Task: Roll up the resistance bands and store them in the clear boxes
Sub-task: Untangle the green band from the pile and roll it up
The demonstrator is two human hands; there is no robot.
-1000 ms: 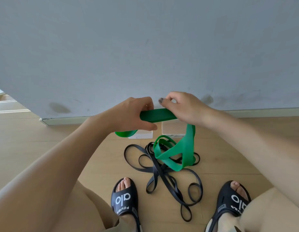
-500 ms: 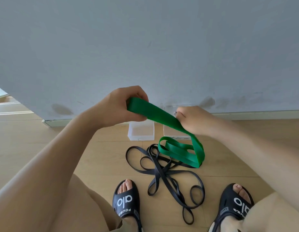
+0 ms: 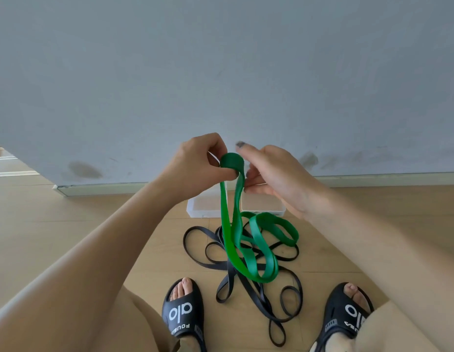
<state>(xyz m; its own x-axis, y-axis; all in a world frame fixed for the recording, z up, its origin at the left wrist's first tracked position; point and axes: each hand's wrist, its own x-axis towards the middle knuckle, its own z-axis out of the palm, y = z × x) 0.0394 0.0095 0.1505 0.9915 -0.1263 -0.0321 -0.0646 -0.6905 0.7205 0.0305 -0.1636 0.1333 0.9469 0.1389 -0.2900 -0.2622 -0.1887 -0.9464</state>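
Above the wooden floor (image 3: 68, 237), close to the foot of the grey wall (image 3: 221, 72), both hands work on the green band (image 3: 248, 252). The left hand (image 3: 195, 163) pinches a small tight coil at the top end of that band between thumb and curled fingers. The right hand (image 3: 274, 174) sits just beside the coil, fingers loosely bent against the hanging strands; whether it truly grips them I cannot tell.

From the coil, two green strands drop to the floor and end in loose loops lying across the black band (image 3: 246, 295), which sprawls tangled between the two black sandals (image 3: 182, 316). Two clear boxes (image 3: 203, 212) stand side by side by the skirting at the wall edge of the floor, just beyond the tangle; nothing shows inside them.

Rolling looks barely begun: only a first turn or so is wound, and most of the green band is slack. The next move likely calls for the right hand to feed the strands flat and taut while the left turns the coil, keeping the two layers aligned and lifting the green loops free of the black ones so they do not snag.
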